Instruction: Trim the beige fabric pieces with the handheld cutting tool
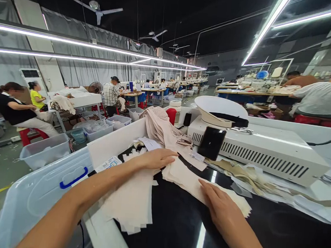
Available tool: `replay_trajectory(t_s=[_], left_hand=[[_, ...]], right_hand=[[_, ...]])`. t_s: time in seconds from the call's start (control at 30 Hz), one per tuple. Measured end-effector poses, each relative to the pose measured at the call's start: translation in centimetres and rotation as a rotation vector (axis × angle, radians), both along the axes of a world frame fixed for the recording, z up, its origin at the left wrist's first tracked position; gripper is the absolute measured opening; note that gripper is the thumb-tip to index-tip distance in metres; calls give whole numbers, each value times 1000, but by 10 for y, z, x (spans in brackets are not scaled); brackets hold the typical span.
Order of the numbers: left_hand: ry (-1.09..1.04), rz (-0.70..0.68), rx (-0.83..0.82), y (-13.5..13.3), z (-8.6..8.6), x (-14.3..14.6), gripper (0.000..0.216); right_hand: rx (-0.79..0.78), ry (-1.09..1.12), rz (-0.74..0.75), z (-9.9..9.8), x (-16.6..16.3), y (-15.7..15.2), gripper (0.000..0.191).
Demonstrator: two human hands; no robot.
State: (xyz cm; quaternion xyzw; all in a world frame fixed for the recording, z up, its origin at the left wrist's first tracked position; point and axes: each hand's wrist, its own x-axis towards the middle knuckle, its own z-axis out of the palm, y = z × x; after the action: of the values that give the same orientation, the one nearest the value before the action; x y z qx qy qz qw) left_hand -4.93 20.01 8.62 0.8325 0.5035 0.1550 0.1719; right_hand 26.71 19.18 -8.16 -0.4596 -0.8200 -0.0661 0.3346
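My left hand [156, 158] lies flat, fingers stretched out, on a pile of pale cream fabric pieces [131, 202] on the black glossy tabletop [179, 229]. My right hand [219, 205] rests palm down, fingers together and extended, on another stack of cream fabric pieces [188, 178] to the right. Neither hand grips anything. Behind the hands a heap of beige cloth [161, 126] is draped over the white table edge.
A white vented machine box [267, 150] with a white cap-shaped form [217, 107] stands behind, and a black phone [211, 142] leans on it. Clear plastic bins [36, 193] sit at the left. Other people work at tables further off.
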Motion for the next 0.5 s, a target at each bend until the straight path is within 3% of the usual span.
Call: replay_trajectory(t_s=[0.1,0.23,0.4,0.5], left_hand=[[37,168,-2,-14,15,-45,36],[112,360,-60,-39,14,-91,40],[126,451,-133,-54,-5,-100,41],[97,465,-124,-54,-13,-91,41]], right_hand=[[12,56,29,-4,-8,-12,56],[-19,119,90,-3,-19,-29,53],[-185,135,253,5,-27,-47,48],[-145,179,213,5,-38,-67,46]])
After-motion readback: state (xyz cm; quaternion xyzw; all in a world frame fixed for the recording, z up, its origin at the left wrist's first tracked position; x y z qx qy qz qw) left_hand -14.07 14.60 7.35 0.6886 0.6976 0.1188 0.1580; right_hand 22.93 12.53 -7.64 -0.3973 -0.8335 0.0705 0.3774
